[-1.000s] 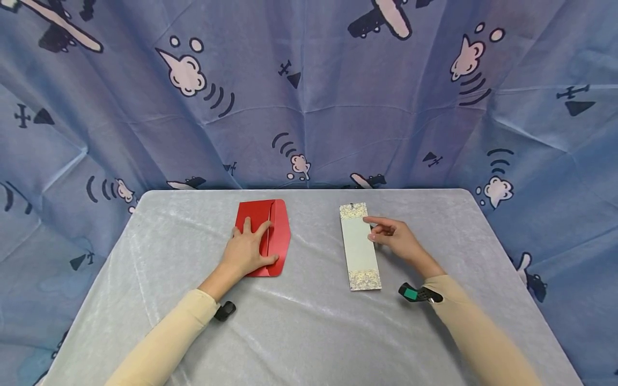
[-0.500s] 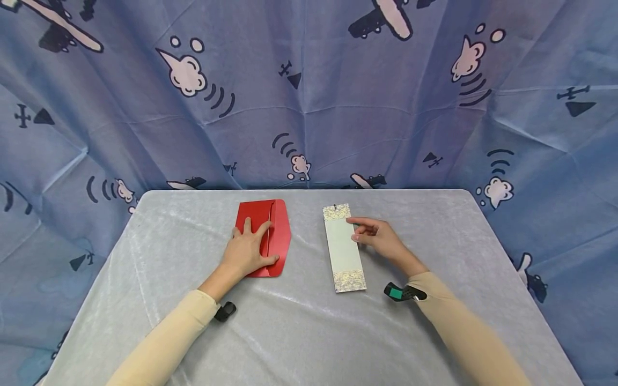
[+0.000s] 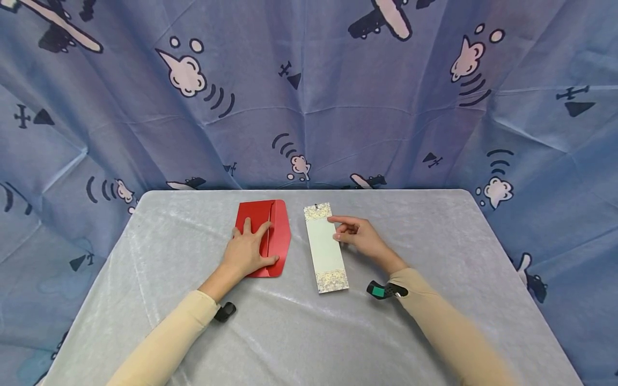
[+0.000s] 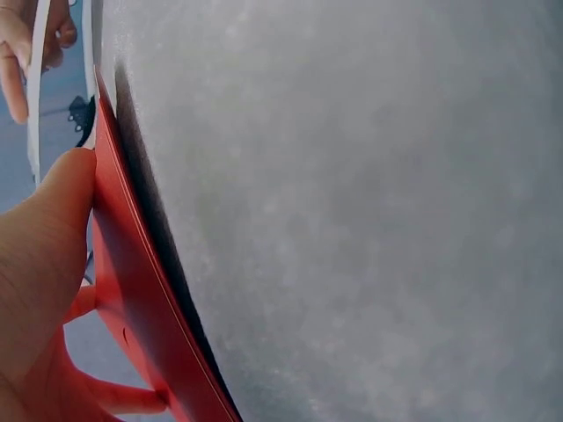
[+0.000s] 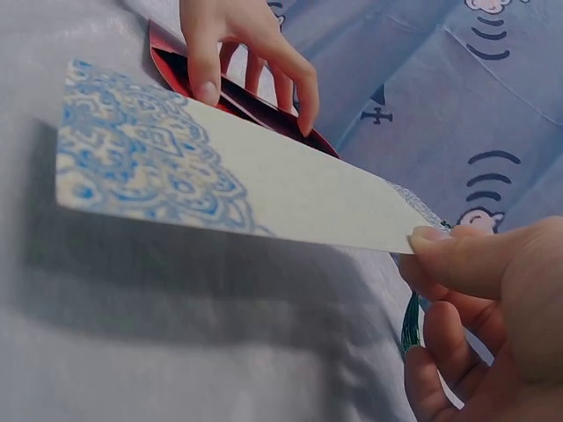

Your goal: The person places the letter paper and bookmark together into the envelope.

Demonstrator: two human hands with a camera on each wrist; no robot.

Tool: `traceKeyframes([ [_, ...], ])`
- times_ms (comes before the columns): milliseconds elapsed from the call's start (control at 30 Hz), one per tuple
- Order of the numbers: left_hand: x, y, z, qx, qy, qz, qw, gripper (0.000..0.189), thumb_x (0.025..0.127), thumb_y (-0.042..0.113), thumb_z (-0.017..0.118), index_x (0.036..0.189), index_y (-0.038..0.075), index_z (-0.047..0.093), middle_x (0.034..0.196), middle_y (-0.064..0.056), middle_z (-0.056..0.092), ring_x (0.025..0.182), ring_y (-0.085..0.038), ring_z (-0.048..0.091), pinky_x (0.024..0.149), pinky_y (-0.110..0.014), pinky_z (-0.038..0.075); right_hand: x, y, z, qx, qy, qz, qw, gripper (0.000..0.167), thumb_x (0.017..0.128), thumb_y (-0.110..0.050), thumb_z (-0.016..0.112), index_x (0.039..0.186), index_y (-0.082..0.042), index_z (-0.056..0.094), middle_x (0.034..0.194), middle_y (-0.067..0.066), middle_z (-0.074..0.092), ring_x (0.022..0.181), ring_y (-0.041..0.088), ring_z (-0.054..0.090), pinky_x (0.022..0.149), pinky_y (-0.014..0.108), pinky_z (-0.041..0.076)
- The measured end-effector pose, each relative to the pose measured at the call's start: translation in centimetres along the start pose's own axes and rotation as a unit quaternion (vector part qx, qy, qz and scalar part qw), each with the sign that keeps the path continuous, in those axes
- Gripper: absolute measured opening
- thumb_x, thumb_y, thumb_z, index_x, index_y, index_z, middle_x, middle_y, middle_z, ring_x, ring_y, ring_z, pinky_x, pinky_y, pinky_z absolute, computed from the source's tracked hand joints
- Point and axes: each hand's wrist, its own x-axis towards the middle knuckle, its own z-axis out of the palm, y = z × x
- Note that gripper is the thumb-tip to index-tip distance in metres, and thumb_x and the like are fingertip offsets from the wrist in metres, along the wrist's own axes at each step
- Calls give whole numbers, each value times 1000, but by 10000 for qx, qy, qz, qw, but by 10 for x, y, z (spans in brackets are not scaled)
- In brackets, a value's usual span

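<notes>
On the left of the table lies a red envelope [image 3: 281, 236], its flap unfolded toward the right. My left hand [image 3: 243, 249] rests on it with spread fingers; in the left wrist view the thumb lies along the envelope's edge. My right hand [image 3: 364, 236] pinches the right long edge of a pale bookmark [image 3: 324, 246] with patterned ends. In the right wrist view the bookmark [image 5: 290, 189] is raised above the cloth, casting a shadow, and a dark green tassel [image 5: 412, 323] hangs behind it near my fingers. The envelope's opening [image 5: 255, 105] shows a dark gap there.
A light grey cloth covers the table [image 3: 289, 338]. Behind it hangs a blue curtain [image 3: 309, 96] with printed planes and clouds. Black straps [image 3: 386, 290] sit at both wrists.
My right hand has carried the bookmark leftward, from right of the table's middle to just beside the envelope. The left hand and envelope have stayed in place.
</notes>
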Motion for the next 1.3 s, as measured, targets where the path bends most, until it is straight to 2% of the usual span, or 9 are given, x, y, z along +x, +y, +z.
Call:
traceKeyframes([
  [267,0,0,1,2,-41,-38,10000,90,73,60,75,149,28,37,152,-32,36,119,-60,51,75,-54,60,10,-1,22,7,-172,-157,9997,44,90,-8,69,133,-9,62,90,7,65,70,7,53,64,25,46],
  [533,-1,-1,2,25,-61,-75,10000,91,73,61,74,149,29,37,152,-31,36,117,-60,52,74,-52,60,18,-3,39,152,-313,-174,9992,43,91,-6,68,134,-7,61,96,19,65,71,7,52,65,26,44],
  [800,0,0,2,34,-77,-93,9999,91,73,61,74,149,28,38,152,-31,36,117,-58,52,76,-53,60,24,-12,52,156,-284,-18,9995,43,91,-9,69,133,-14,62,90,3,63,73,10,52,67,26,44],
  [967,1,0,1,57,-74,-83,9999,90,73,61,74,149,27,38,152,-31,36,118,-60,52,77,-54,60,31,-12,56,233,-233,105,9994,42,92,-10,69,133,-17,63,89,-1,64,74,10,52,67,26,44],
  [1133,1,1,0,76,-85,-75,9999,90,73,61,74,149,27,38,152,-31,36,120,-61,51,79,-56,59,38,-10,57,241,-222,180,9993,43,92,-10,68,134,-15,62,91,4,65,75,11,51,70,27,43],
  [1300,1,0,0,72,-81,-79,9999,90,74,61,74,149,27,37,152,-31,36,120,-61,51,79,-56,59,43,-15,59,185,-218,291,9992,44,92,-9,68,135,-13,60,98,14,65,77,13,52,73,29,44],
])
